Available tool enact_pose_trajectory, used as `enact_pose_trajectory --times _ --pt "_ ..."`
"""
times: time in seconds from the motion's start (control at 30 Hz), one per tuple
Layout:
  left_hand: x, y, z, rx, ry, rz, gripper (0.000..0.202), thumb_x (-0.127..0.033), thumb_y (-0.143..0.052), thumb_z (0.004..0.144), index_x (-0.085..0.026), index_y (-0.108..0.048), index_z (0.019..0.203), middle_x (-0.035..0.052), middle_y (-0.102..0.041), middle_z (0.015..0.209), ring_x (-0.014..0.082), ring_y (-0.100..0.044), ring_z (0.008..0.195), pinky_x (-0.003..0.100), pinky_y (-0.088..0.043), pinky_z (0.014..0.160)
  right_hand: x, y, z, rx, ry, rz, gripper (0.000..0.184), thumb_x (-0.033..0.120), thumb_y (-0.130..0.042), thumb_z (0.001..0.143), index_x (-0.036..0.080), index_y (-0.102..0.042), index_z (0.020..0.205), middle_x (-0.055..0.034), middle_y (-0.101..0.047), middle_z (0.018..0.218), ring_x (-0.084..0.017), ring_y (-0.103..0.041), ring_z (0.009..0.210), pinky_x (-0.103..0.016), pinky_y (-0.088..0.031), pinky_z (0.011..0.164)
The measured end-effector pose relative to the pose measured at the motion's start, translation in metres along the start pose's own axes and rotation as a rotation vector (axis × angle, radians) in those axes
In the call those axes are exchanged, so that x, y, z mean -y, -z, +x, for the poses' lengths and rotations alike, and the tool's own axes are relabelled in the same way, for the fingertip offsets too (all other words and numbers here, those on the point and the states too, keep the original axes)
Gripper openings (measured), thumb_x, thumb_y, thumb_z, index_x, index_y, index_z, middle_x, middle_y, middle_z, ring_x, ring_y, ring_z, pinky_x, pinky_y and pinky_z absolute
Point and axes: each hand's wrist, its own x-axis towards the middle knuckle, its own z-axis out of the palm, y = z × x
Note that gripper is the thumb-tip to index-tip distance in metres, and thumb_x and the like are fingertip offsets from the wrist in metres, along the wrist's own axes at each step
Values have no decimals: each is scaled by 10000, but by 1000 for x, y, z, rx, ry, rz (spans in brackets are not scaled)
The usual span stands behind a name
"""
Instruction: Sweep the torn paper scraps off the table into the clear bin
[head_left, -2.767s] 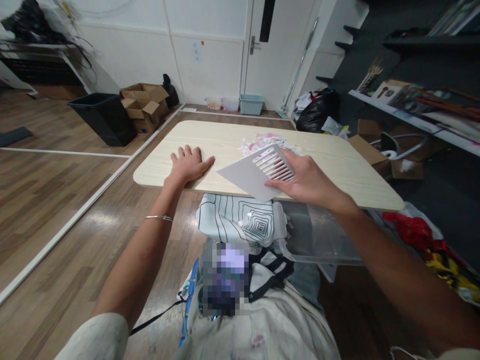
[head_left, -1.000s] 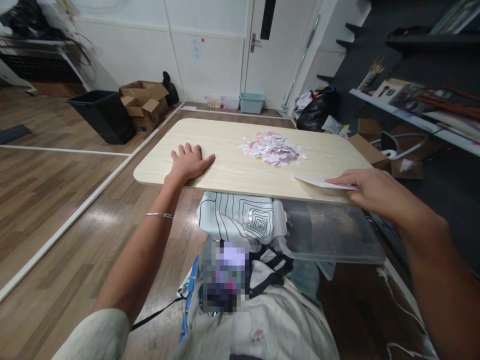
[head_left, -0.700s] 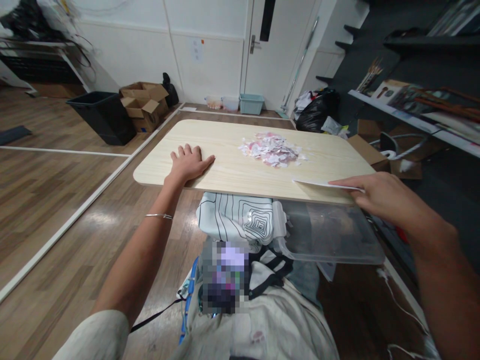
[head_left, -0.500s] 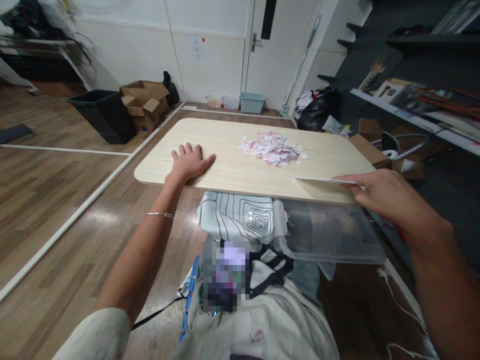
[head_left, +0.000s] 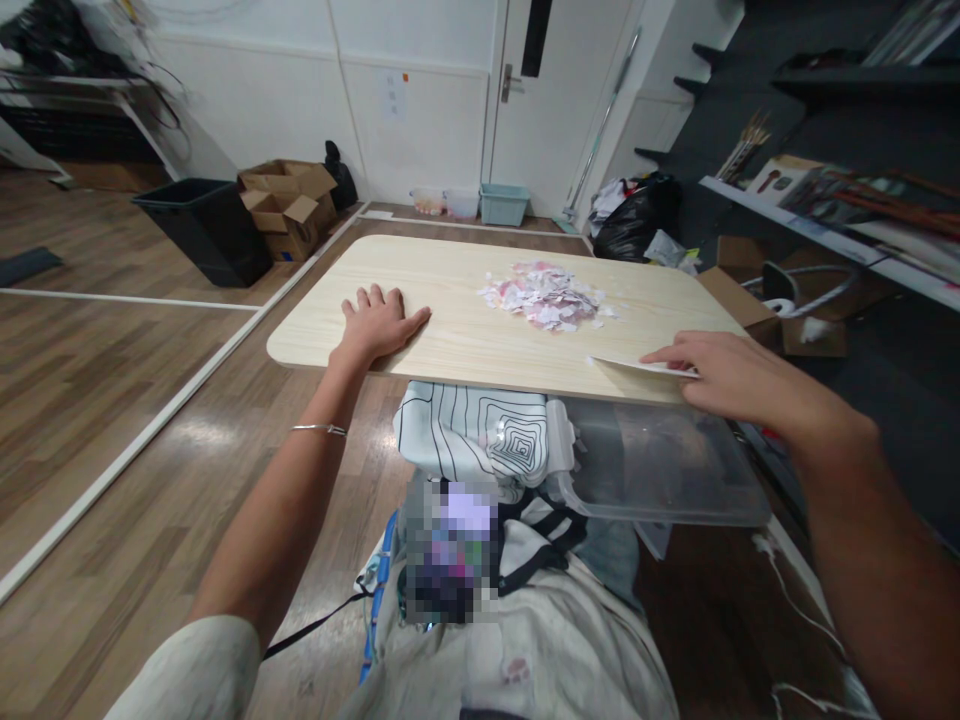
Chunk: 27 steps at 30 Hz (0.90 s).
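Note:
My left hand (head_left: pixel 379 325) lies flat on the left part of a pale wooden tabletop (head_left: pixel 450 350), fingers spread, holding nothing. At the table's right front, my right hand (head_left: pixel 712 368) is closed on a thin white card (head_left: pixel 626 365). The card is seen almost edge-on, low over the wood, its left end at or near the surface; I cannot tell if it touches. Beyond the card, a heap of small torn paper pieces (head_left: pixel 551 298), white and pinkish, sits right of the table's middle. A few scraps are scattered round its edges.
Under the table's front edge are a clear plastic box (head_left: pixel 667 460) and a white bag with black lines (head_left: pixel 480 430). A black bin (head_left: pixel 210 230) and cardboard boxes (head_left: pixel 289 205) stand at the back left. Shelves (head_left: pixel 832 230) line the right side.
My right hand has moved a little left and inward over the table, and the card now slants more. The left hand and the paper heap look the same.

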Motion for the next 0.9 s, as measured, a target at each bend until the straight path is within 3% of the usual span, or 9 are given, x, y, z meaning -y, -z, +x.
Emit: enact_pose_trajectory --times 0.17,0.33,0.4,0.53,0.7,0.9 --pt "1 -1 0 -12 -4 3 985 -806 -299 1120 -159 -580 1808 317 -470 1972 587 -366 1852 825 -327 1450 7 12 8 135 -80 101 577 -19 -607 858 141 -995 1254 -206 -940 1363 -338 -881 1286 -357 -601 1124" --pt "-1 1 -1 -2 -4 40 994 -808 -268 1127 -140 -585 1789 331 -461 1971 584 -380 1846 811 -340 1452 17 29 8 160 -71 155 409 24 -560 960 183 -908 814 -162 -916 916 -268 -796 837 -351 -522 840" --pt "-2 2 -2 5 -6 52 1005 -811 -247 1122 -143 -580 1794 325 -467 1970 582 -381 1847 810 -347 1450 17 32 12 172 -88 136 375 65 -583 974 195 -835 729 -147 -863 807 -267 -748 781 -361 -484 796" --pt "-3 3 -3 15 -6 79 1004 -796 -218 1123 -149 -568 1806 312 -482 1966 569 -386 1850 800 -372 1442 12 34 25 229 -154 82 270 134 -663 933 205 -754 690 -150 -850 828 -283 -749 816 -361 -472 796" --pt "-4 2 -3 10 -3 82 1003 -780 -219 1141 -99 -586 1778 343 -433 1983 570 -382 1851 785 -356 1457 6 37 34 252 -151 60 305 147 -629 957 216 -660 662 -138 -816 813 -260 -706 796 -359 -452 776" --pt "-3 1 -2 2 0 77 983 -789 -236 1135 -144 -591 1785 320 -480 1965 570 -401 1843 798 -378 1439 1 41 42 226 -184 81 308 143 -609 989 191 -680 693 -123 -766 794 -249 -696 815 -349 -455 791"
